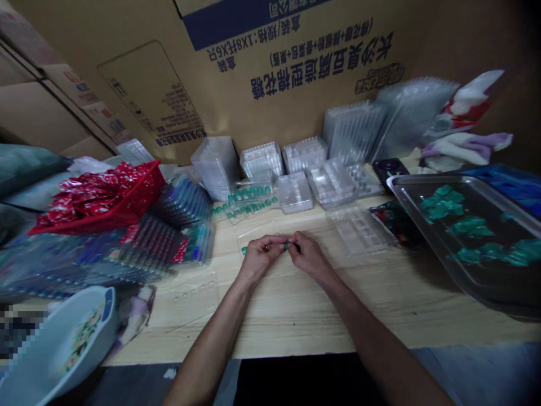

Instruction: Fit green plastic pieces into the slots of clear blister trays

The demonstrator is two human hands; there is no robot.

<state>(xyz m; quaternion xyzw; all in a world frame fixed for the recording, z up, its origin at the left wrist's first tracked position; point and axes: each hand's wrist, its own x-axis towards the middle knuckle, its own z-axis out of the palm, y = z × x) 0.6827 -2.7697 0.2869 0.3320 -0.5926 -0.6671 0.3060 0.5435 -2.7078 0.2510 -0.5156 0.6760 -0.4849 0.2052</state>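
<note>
The left hand [260, 256] and the right hand [310, 257] met fingertip to fingertip over the middle of the wooden table [296, 316]. Both were pinched on a small green piece [287, 244]. The piece sat between the two hands, at 3 o'clock of the left hand and 9 o'clock of the right, and was held just above the tabletop. How much of it the fingers covered could not be told.

A flat clear tray [250, 239] lay under the left hand's knuckles, reaching toward 11 o'clock. At 12 o'clock from the hands lay a clear tray filled with green pieces [249, 200], and beyond it stood stacks of clear trays [262, 160] against a cardboard box [296, 67]. An empty clear tray [359, 231] lay at 2 o'clock, near the right hand. Well apart at 3 o'clock sat a metal tray [422, 177] with heaps of green pieces [442, 203] in it. At 10 o'clock a red basket [143, 186] rested on piled packs, and at 8 o'clock a white bowl [105, 316] sat at the table's edge.
</note>
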